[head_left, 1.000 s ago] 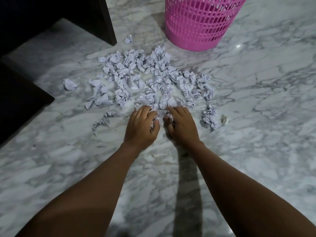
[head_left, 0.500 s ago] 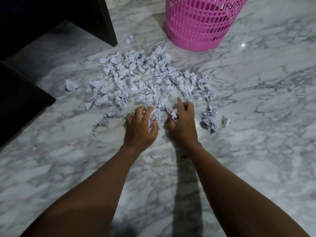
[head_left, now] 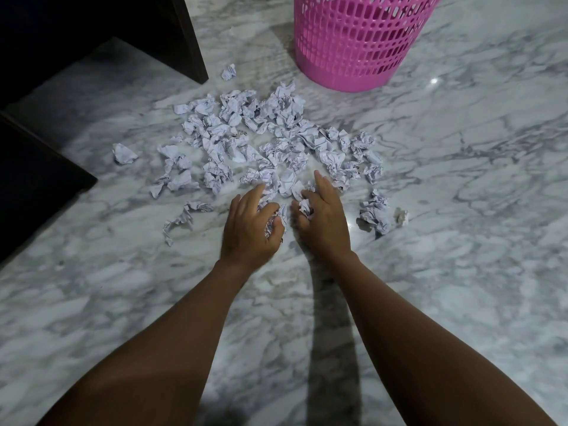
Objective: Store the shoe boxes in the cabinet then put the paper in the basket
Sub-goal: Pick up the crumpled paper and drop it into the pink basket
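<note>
Several crumpled white paper balls [head_left: 276, 139] lie scattered on the marble floor in front of a pink plastic basket [head_left: 353, 41]. At the near edge of the pile, my left hand [head_left: 250, 227] holds a crumpled paper under its curled fingers and thumb. Right beside it, my right hand [head_left: 322, 221] grips a small paper wad against its palm, while its index finger points forward onto the pile. No shoe boxes are in view.
Dark cabinet furniture [head_left: 37, 186] stands at the left, with another dark panel [head_left: 184, 35] at the top left. Stray paper balls lie apart at the left [head_left: 124, 153] and right [head_left: 375, 213]. Marble floor [head_left: 461, 241] stretches to the right.
Both hands have uncurled their fingers and reached a little forward into the pile, gathering more paper. The right index finger now points out straight.
</note>
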